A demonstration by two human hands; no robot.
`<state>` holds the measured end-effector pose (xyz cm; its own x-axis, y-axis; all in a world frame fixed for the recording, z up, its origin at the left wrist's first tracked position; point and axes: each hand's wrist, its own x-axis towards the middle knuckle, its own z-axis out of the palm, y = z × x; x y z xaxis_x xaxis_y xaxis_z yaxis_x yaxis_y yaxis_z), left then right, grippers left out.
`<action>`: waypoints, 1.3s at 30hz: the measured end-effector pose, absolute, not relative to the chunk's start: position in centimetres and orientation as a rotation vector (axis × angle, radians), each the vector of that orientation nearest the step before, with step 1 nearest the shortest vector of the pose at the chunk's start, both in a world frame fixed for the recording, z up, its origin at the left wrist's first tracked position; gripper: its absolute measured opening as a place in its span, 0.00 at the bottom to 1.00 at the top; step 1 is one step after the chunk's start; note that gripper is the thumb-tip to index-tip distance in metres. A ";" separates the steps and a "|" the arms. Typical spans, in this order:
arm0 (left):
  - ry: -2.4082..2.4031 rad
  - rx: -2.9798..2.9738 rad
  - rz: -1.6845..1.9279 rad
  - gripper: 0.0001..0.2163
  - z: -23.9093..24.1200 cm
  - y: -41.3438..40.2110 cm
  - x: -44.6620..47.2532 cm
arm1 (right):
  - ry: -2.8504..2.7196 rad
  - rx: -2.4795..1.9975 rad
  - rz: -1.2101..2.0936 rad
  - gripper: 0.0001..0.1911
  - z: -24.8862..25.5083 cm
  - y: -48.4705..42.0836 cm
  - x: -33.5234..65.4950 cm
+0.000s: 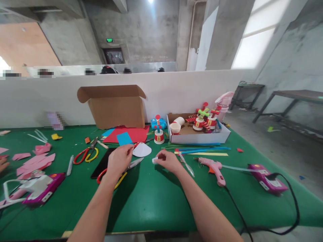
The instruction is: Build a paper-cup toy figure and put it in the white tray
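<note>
My left hand (121, 160) hovers over the green table (156, 198), fingers curled, its fingertips pinching the edge of a white paper cone (141, 150). My right hand (168, 161) is closed in a pinch on a small white piece (154, 160) just right of the cone. Red-and-yellow scissors (111, 176) lie under my left hand on a black sheet (102, 163). A small finished red-and-white craft figure (158, 134) stands behind the cone.
Open brown cardboard box (114, 106) at the back, red and blue paper (126, 135) before it. A white tray box (199, 132) holds more craft figures. Pink glue gun (213, 167), coloured strips (202, 149), second scissors (85, 155), pink scraps (32, 163), purple power strips (267, 181) and cables.
</note>
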<state>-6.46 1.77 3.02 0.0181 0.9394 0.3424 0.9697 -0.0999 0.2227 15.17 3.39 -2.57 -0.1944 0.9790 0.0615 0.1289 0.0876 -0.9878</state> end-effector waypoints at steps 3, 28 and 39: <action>-2.032 -2.215 -0.869 0.14 1.8 1.9 -4.0 | -1.464 -1.185 1.174 0.09 -3.2 3.3 14.6; -2.002 -2.668 -2.072 0.08 -3.1 1.3 0.4 | -0.973 -1.237 1.267 0.15 -1.9 1.5 17.3; -2.128 -2.370 -2.188 0.08 -3.7 1.9 -0.2 | -2.135 -1.937 -0.019 0.12 -1.9 0.3 18.9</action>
<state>-0.17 1.91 -3.72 -0.0915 0.9657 0.2432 0.2162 -0.2191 0.9514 18.90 0.30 -1.89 -0.0788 0.9769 0.1985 0.9804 0.1120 -0.1622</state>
